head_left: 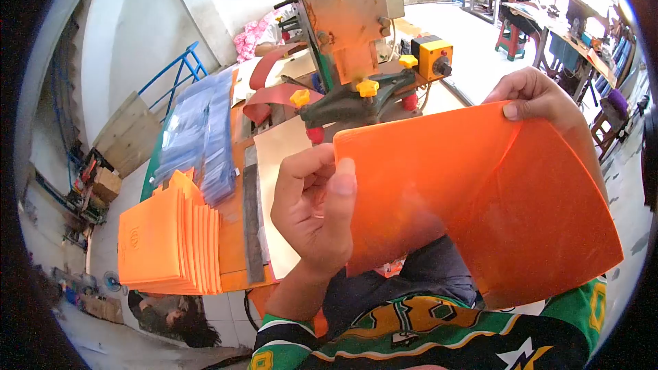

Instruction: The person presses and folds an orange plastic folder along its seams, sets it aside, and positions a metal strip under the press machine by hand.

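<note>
Both my hands hold up an orange folded cover (411, 185), its right-hand panel bent at an angle to the left one. My left hand (315, 205) pinches its upper left edge between thumb and curled fingers. At the upper right, my right hand (541, 103) grips the top edge, thumb on the near face and fingers behind. Just beyond the cover stands a press machine (343, 20) with yellow knobs on its dark clamp bracket (370, 99). Under the bracket, a cream sheet (277, 157) lies on the work surface.
A stack of orange covers (154, 240), the top one embossed, sits at the table's left. Behind it lie clear bluish plastic sleeves (199, 130). Reddish strips (267, 99) curl beside the press. A yellow control box (433, 58) is right of it. Another person (519, 0) sits at a far table.
</note>
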The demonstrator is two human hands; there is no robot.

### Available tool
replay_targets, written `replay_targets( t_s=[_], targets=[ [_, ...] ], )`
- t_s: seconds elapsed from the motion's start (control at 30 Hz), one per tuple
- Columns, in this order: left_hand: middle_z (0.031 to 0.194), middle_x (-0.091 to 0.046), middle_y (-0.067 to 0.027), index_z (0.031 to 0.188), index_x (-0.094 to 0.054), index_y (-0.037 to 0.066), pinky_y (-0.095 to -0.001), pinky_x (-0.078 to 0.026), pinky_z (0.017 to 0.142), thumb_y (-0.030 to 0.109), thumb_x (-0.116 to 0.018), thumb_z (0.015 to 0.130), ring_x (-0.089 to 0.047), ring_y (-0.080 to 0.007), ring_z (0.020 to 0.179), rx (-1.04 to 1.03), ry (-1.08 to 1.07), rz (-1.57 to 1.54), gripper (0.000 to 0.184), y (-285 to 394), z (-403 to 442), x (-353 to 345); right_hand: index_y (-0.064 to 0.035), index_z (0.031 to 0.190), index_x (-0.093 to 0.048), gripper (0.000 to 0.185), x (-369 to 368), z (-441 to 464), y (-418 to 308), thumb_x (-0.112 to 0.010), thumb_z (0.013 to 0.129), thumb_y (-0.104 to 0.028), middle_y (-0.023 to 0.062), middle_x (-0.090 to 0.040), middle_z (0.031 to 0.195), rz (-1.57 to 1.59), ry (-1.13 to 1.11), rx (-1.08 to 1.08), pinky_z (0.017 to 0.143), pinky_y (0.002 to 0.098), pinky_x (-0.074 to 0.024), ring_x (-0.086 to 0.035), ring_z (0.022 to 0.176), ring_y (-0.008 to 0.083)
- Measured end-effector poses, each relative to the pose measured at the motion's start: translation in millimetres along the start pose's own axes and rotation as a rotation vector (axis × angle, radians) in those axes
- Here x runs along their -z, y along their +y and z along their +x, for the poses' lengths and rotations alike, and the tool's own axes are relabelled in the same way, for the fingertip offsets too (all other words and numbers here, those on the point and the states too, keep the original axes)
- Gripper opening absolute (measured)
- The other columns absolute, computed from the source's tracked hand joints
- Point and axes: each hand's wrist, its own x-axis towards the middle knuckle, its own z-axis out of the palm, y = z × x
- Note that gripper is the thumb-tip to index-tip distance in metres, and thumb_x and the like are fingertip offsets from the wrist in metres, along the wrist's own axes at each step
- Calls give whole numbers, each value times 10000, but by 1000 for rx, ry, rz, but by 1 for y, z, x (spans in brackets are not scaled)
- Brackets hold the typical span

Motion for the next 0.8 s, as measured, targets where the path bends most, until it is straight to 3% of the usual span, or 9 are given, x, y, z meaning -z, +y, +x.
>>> replay_targets(
  t_s=[0.4,0.8],
  targets=[
    [816,-597,-15,1404,-472,-61,-187,-399,690,-2,-627,938,-513,-42,724,113,-87,66,494,19,-29,47,77,1053,-727,194,-26,15,62,-756,865,37,194,-782,1034,157,-115,-212,851,333,-621,-773,899,214],
    [885,-611,-23,1263,-532,-46,-209,-280,591,-23,-599,905,-375,-23,630,135,-21,80,364,18,-53,69,83,1041,-739,202,-45,18,105,-774,851,24,209,-781,1037,243,-136,-296,854,337,-626,-779,915,232]
  ],
)
